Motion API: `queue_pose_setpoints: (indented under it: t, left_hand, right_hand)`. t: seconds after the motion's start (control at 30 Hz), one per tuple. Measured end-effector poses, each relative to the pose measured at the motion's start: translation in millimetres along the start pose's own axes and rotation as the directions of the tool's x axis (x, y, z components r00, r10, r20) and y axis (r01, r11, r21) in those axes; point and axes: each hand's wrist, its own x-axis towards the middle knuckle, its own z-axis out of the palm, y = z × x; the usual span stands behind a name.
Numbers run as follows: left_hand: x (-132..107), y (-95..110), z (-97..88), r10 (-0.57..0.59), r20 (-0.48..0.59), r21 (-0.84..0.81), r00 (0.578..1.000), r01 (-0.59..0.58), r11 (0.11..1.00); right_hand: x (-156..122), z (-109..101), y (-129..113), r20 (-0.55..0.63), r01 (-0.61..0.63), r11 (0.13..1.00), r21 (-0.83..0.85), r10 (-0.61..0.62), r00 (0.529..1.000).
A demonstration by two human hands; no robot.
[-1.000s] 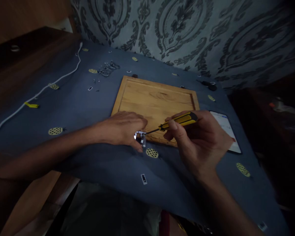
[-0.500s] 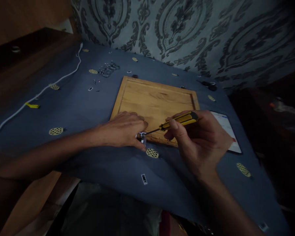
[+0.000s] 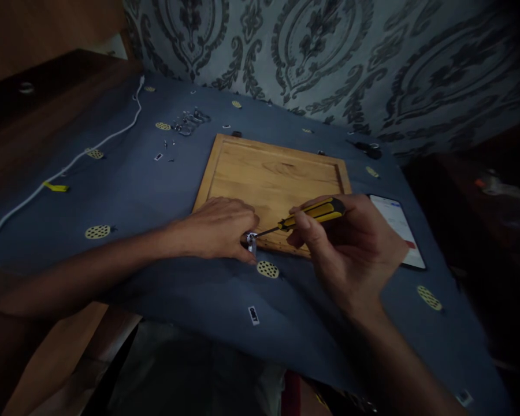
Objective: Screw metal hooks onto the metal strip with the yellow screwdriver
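A wooden panel with a raised rim [image 3: 281, 167] lies flat on the blue patterned cloth. My left hand [image 3: 223, 228] rests over its near left corner, thumb and fingers closed round a small shiny metal latch [image 3: 252, 241] at the panel's near edge. My right hand [image 3: 351, 248] grips a yellow and black screwdriver [image 3: 314, 214]. The shaft slants down to the left, and its tip meets the metal latch beside my left thumb. Whether a screw sits under the tip is too small to tell.
Several metal clasps [image 3: 192, 121] and a few small screws [image 3: 169, 144] lie at the back left. A white cable [image 3: 108, 140] runs along the left, with a yellow tag [image 3: 57, 188] by it. A phone [image 3: 398, 228] is right of the panel; a dark object [image 3: 366, 149] lies behind, near the wall.
Both hands keep their hold, with the screwdriver tip still at the metal latch. The whole view has shifted very slightly; the screwdriver handle looks slightly turned.
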Motion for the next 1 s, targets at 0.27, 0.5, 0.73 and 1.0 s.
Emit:
queue_pose_setpoints:
  t: [0.27, 0.5, 0.73, 1.0]
  left_hand:
    - [0.7, -4.2, 4.0, 0.029, -0.022, -0.032, 0.999, -0.030, 0.999]
    - [2.0, -3.7, 3.1, 0.030, -0.023, -0.025, 0.999, -0.031, 0.999]
    - [1.8, -3.0, 3.0, 0.014, -0.029, -0.030, 0.999, -0.015, 0.999]
    - [2.7, -3.8, 4.5, 0.008, -0.041, -0.021, 0.999, -0.009, 1.000]
  right_hand:
    - [-2.8, 0.1, -6.8, -0.098, -0.003, 0.999, 0.047, 0.008, 0.995]
    - [-3.9, -0.4, -6.8, -0.096, 0.021, 0.999, 0.038, -0.017, 0.995]
    - [-3.9, 1.7, -4.6, -0.064, 0.005, 0.999, 0.039, -0.003, 0.998]
    - [-4.2, 0.5, -5.3, -0.007, -0.020, 0.999, 0.032, 0.020, 1.000]
